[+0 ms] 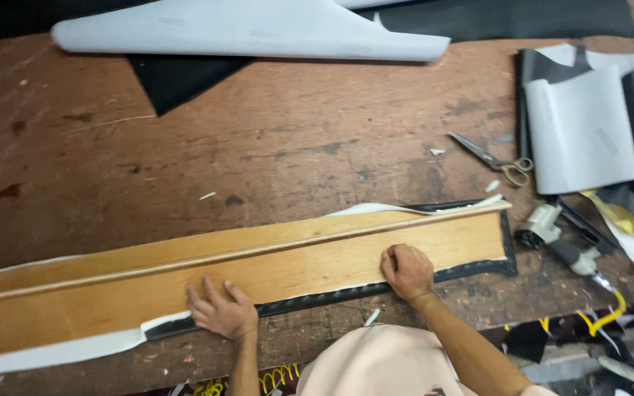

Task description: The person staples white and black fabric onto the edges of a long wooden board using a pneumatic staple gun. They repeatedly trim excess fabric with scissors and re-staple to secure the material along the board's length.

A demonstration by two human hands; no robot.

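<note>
Hands first, at the near edge of the scene. The left hand (218,312) lies flat on the long wooden panel (258,273), fingers spread and pointing away toward the far side, palm down over the panel's near margin where the black material strip (346,295) shows beneath it. The right hand (407,271) sits further right on the same panel, fingers curled under and pressed together into a loose fist, knuckles bearing down on the wood; it pinches nothing that can be seen. Neither hand holds a tool.

The panel runs left to right across the workbench (258,139), its long axis slightly tilted so the right end lies farther away than the left. It lies directly under both hands. A raised wooden rib (273,248) runs its full length just beyond the fingertips. White backing sheet (53,353) projects from under the panel at the near left, and the black strip wraps the near edge and the right end.

To the right of the panel, apart from it, lies a pneumatic stapler (555,235) with a yellow coiled hose (605,317); the right hand is the nearer to it. Farther off, scissors (494,159) rest on the bench, shut or almost shut. Beyond them sit folded black and white sheets (581,125). At the far edge lies a long white-covered panel (251,33) over black fabric (177,81).
</note>
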